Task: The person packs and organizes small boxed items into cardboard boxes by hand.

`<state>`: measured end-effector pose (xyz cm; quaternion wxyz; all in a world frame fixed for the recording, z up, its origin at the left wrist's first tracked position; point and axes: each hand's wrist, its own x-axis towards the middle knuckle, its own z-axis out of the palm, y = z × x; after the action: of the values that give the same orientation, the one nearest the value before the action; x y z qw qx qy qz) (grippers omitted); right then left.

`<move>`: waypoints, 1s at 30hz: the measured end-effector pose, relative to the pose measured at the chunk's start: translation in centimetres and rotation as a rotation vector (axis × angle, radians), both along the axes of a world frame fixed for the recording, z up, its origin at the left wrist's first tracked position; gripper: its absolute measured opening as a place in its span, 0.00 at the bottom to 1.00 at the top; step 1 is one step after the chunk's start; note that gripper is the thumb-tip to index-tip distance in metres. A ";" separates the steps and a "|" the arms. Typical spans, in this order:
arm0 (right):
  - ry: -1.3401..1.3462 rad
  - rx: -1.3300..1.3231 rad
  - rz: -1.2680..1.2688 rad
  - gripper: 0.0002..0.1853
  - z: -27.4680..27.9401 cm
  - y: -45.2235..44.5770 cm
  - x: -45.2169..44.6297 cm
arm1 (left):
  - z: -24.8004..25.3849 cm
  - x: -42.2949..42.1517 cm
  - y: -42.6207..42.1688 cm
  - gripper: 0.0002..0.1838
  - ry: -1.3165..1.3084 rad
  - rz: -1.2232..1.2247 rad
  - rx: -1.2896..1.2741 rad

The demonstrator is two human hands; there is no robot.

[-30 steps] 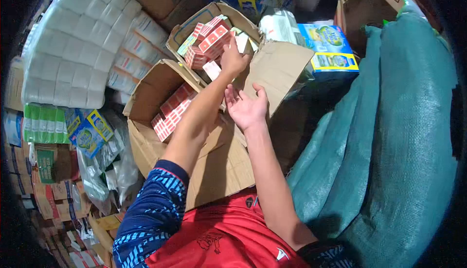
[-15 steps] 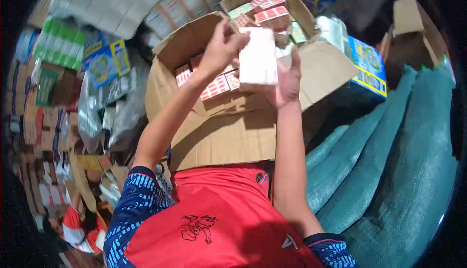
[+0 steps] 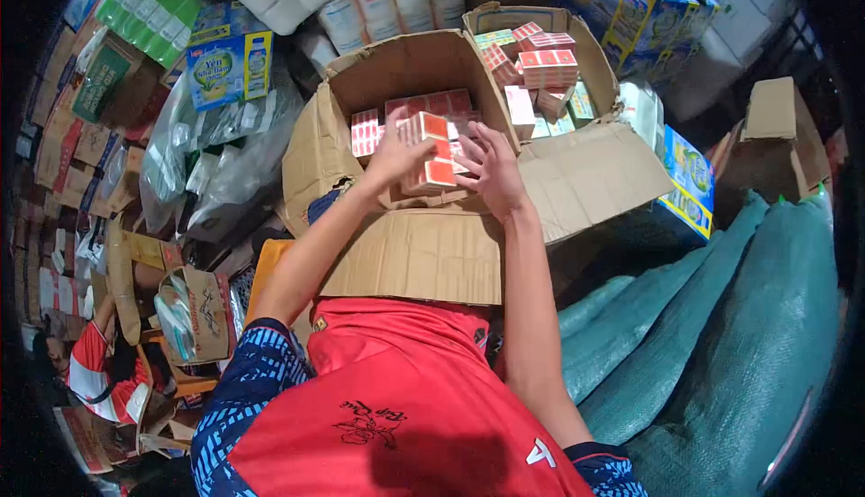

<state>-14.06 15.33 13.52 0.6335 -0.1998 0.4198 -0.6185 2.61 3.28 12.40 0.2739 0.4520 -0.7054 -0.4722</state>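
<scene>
My left hand (image 3: 396, 156) grips the left side of a red and white pack (image 3: 438, 151), just above the opening of the nearer cardboard box (image 3: 410, 258). At the pack's right side is my right hand (image 3: 491, 173), its fingers spread and curved; whether they touch it is unclear. Inside the nearer box lie more red and white packs (image 3: 365, 132), partly hidden by my hands. Similar packs (image 3: 548, 66) sit loosely piled in a second cardboard box (image 3: 584, 33) at the back right, among green and white ones.
Large green woven sacks (image 3: 766, 317) fill the right side. Blue and yellow cartons (image 3: 631, 1) stand at the back. Plastic bags (image 3: 243, 159) and a blue pack (image 3: 216, 73) are on the left. A person in red and white (image 3: 95, 375) is at the lower left.
The pack has moved from between my hands at the box divide down and left to the nearer box, and its red-marked side now shows. The camera view has shifted too.
</scene>
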 end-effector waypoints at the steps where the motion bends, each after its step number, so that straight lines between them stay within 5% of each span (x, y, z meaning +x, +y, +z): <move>1: 0.008 -0.027 -0.023 0.45 0.0 0.0 -0.3 | -1.8 0.8 -2.2 0.48 -0.195 0.025 -0.308; 3: 0.019 -0.075 -0.063 0.44 -0.1 0.1 -0.7 | -1.1 1.7 -4.1 0.46 -0.567 0.014 -0.436; 4: 0.036 -0.071 -0.075 0.43 0.0 0.1 -1.0 | -2.0 2.1 -5.2 0.44 -0.521 0.041 -0.565; 11: 0.039 -0.067 -0.155 0.41 -0.5 0.1 -2.1 | -2.0 2.4 -8.7 0.46 -0.770 0.105 -0.415; 12: 0.034 -0.068 -0.154 0.41 -0.6 0.1 -2.1 | -2.3 2.3 -8.7 0.44 -0.734 0.159 -0.484; 15: 0.025 -0.056 -0.161 0.41 -0.6 0.1 -2.1 | -2.6 1.6 -9.5 0.39 -0.469 0.357 -0.155; 19: 0.036 -0.071 -0.169 0.40 -0.3 0.1 -2.1 | -4.1 0.8 -11.0 0.29 0.061 0.451 0.677; 24: 0.045 -0.067 -0.176 0.41 -0.1 0.3 -2.1 | -7.5 -1.1 -11.7 0.20 0.422 0.559 0.803; 30: 0.023 -0.072 -0.176 0.41 -0.2 0.2 -2.2 | -8.2 -5.3 -14.5 0.18 0.367 0.503 0.750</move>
<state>-16.25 15.51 13.29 0.5642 -0.1919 0.4203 -0.6842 -2.69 -11.27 4.19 0.3177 0.5853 -0.2959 -0.6848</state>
